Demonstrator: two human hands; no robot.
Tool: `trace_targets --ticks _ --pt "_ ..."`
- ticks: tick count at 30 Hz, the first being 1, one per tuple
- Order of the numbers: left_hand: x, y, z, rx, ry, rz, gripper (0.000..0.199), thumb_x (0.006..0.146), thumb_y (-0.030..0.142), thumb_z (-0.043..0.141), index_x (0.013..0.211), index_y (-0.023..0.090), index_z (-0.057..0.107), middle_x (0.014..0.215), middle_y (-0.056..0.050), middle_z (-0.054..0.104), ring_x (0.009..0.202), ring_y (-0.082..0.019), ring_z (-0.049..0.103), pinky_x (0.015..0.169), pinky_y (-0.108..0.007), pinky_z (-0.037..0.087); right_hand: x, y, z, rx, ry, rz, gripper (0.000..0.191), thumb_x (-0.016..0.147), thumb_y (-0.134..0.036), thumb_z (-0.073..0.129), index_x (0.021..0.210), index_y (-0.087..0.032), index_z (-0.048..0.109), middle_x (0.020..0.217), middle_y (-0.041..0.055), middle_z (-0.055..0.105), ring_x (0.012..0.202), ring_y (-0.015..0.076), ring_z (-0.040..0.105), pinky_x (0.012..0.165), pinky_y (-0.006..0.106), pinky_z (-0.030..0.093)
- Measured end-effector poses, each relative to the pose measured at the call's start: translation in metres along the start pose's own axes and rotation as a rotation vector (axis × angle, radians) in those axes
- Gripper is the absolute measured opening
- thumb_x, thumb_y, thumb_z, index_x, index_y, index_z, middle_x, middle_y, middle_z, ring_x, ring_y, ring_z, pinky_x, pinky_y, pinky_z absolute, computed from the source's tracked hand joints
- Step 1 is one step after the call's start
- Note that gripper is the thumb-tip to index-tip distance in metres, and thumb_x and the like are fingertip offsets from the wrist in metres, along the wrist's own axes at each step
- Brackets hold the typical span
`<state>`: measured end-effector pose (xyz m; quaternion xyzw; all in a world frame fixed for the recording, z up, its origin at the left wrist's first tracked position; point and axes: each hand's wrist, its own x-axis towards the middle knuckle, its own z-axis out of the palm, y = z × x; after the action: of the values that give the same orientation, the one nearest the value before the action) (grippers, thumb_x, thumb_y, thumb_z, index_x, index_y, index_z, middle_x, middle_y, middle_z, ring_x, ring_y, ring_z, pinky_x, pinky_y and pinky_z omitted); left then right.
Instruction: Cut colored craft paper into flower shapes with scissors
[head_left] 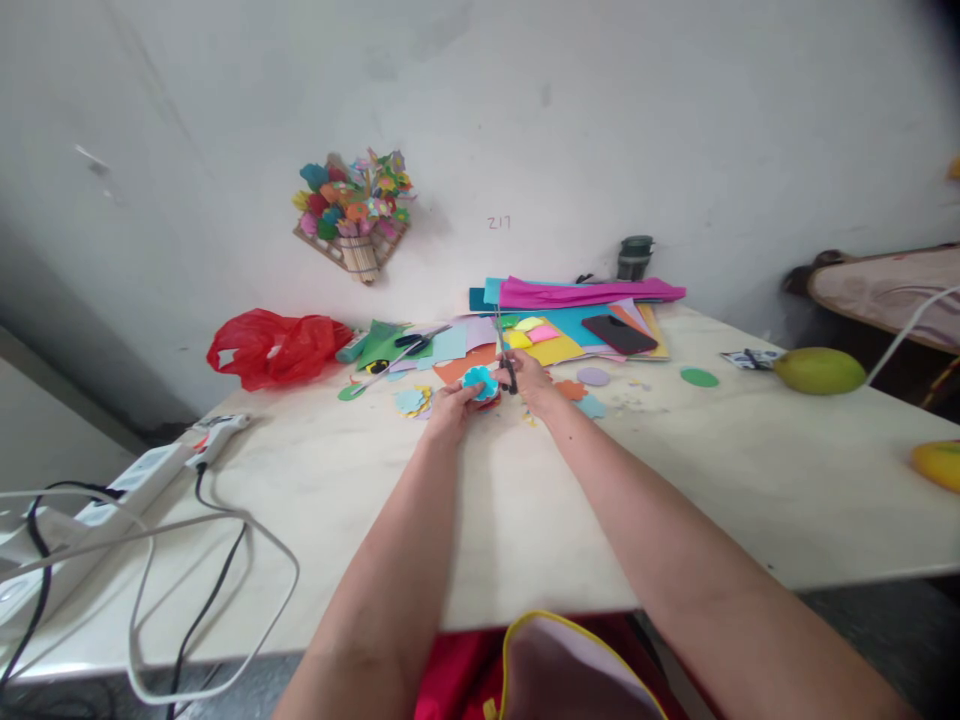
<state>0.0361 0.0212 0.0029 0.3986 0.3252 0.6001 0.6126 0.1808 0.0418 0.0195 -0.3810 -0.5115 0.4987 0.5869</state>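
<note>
Near the middle of the table, my left hand (452,405) pinches a light-blue paper flower (480,381) with a scalloped edge. Just to its right, my right hand (529,382) is closed around the dark handles of a pair of scissors (500,328), whose blades point up and away from me. Some red paper shows beneath the flower, partly hidden by my fingers. A small pile of cut paper flowers (412,402) lies left of my left hand. By my right hand are an orange paper flower (571,389) and a lilac paper circle (593,376).
Coloured paper sheets (562,345), a phone (619,334) and a pink roll (592,292) lie behind my hands. A second pair of scissors (414,343) and a red plastic bag (274,348) are left. Cables and a power strip (142,482) occupy the left edge; a green-yellow fruit (819,371) sits right.
</note>
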Motion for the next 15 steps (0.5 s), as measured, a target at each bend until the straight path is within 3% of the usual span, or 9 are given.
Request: trace_targets --ticks 3,7,11,15 --pt "0.0 0.002 -0.001 -0.006 0.072 0.037 0.026 0.054 0.018 0.086 0.072 0.01 0.07 0.074 -0.008 0.072 0.068 -0.02 0.068 0.077 -0.038 0.056 -0.002 -0.002 -0.002 -0.038 -0.034 0.044 0.042 0.054 -0.028 0.078 0.088 -0.019 0.055 0.059 -0.007 0.057 0.051 0.0096 0.053 0.047 0.02 0.036" --pt "0.002 0.004 -0.002 -0.039 0.185 0.063 0.023 0.058 0.018 0.084 0.073 0.011 0.07 0.072 -0.006 0.071 0.068 -0.018 0.069 0.071 -0.03 0.056 -0.006 -0.006 -0.008 -0.176 -0.171 0.073 0.036 0.063 -0.042 0.078 0.08 -0.017 0.058 0.057 -0.0035 0.059 0.044 0.009 0.054 0.037 0.018 0.027" --pt "0.004 0.006 -0.001 -0.097 0.284 0.067 0.019 0.063 0.017 0.082 0.073 0.012 0.067 0.07 -0.006 0.071 0.069 -0.019 0.071 0.074 -0.03 0.056 -0.012 -0.014 -0.01 -0.274 -0.356 0.124 0.037 0.073 -0.05 0.072 0.071 -0.016 0.057 0.055 0.0005 0.062 0.041 0.0085 0.053 0.034 0.018 0.029" --pt "0.004 0.007 0.0 -0.152 0.324 0.077 0.016 0.065 0.014 0.078 0.076 0.013 0.066 0.071 -0.005 0.071 0.07 -0.019 0.072 0.074 -0.028 0.056 -0.016 -0.018 -0.008 -0.351 -0.42 0.204 0.036 0.078 -0.049 0.069 0.073 -0.016 0.056 0.056 0.0022 0.065 0.041 0.0095 0.054 0.032 0.017 0.031"
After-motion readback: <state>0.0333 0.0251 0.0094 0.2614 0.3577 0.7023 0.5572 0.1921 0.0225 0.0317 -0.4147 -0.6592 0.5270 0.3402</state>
